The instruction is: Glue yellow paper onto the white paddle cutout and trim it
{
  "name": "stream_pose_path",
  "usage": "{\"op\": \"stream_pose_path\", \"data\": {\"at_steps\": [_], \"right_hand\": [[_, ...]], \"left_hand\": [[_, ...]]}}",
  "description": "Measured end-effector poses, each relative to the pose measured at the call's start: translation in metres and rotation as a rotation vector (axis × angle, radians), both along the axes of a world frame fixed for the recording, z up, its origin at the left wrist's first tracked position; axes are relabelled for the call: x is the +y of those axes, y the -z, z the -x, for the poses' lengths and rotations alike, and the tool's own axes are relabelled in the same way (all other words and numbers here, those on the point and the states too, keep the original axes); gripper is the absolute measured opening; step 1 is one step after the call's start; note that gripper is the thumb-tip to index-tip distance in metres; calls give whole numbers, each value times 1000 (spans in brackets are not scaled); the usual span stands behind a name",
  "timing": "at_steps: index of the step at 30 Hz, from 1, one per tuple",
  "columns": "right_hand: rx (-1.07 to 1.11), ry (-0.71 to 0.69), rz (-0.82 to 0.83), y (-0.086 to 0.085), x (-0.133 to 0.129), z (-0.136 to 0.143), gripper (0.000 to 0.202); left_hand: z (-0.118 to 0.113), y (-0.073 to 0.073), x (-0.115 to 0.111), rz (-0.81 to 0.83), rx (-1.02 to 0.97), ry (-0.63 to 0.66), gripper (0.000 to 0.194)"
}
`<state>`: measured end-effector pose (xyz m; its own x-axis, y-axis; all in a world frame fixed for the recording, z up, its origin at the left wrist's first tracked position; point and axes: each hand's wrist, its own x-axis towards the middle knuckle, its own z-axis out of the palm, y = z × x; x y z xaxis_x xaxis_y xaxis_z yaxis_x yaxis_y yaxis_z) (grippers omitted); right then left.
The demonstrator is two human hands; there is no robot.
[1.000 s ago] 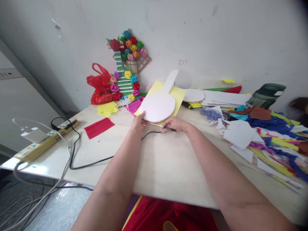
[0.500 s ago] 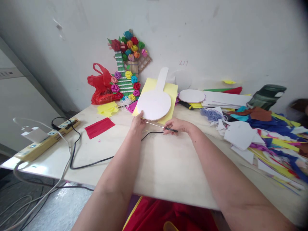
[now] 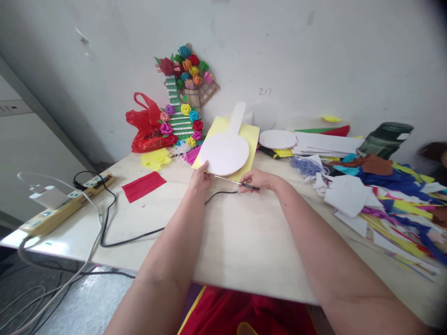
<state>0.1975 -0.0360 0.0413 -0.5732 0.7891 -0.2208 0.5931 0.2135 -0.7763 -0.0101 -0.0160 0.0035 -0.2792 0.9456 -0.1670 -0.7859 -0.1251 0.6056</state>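
My left hand (image 3: 201, 178) pinches the lower left edge of a white paddle-shaped card (image 3: 225, 152) together with the yellow paper (image 3: 254, 135) behind it. The card's narrow handle points up and away from me. My right hand (image 3: 256, 180) is wrapped round the black handles of a pair of scissors (image 3: 250, 186). Their thin metal blades reach left along the bottom edge of the yellow paper, toward my left fingers. Whether the blades are parted is too fine to tell.
Left on the table lie a red paper piece (image 3: 144, 186), a yellow power strip (image 3: 70, 204) and a black cable (image 3: 136, 236). Paper scraps (image 3: 394, 200) and a dark green bottle (image 3: 387, 141) are at the right. A flower craft (image 3: 181, 123) and red bag (image 3: 146, 125) stand by the wall.
The white card and yellow paper have tilted or dropped very slightly, and the view has shifted a little. Both hands keep their holds.
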Motion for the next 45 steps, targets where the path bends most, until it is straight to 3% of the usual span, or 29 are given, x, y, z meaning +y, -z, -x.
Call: {"op": "stream_pose_path", "data": {"at_steps": [13, 45], "right_hand": [[48, -31, -20, 5, 4, 1, 40], [106, -31, -98, 15, 10, 4, 46]], "left_hand": [[-3, 0, 2, 21, 73, 21, 23], [-1, 1, 5, 60, 36, 24, 22]]}}
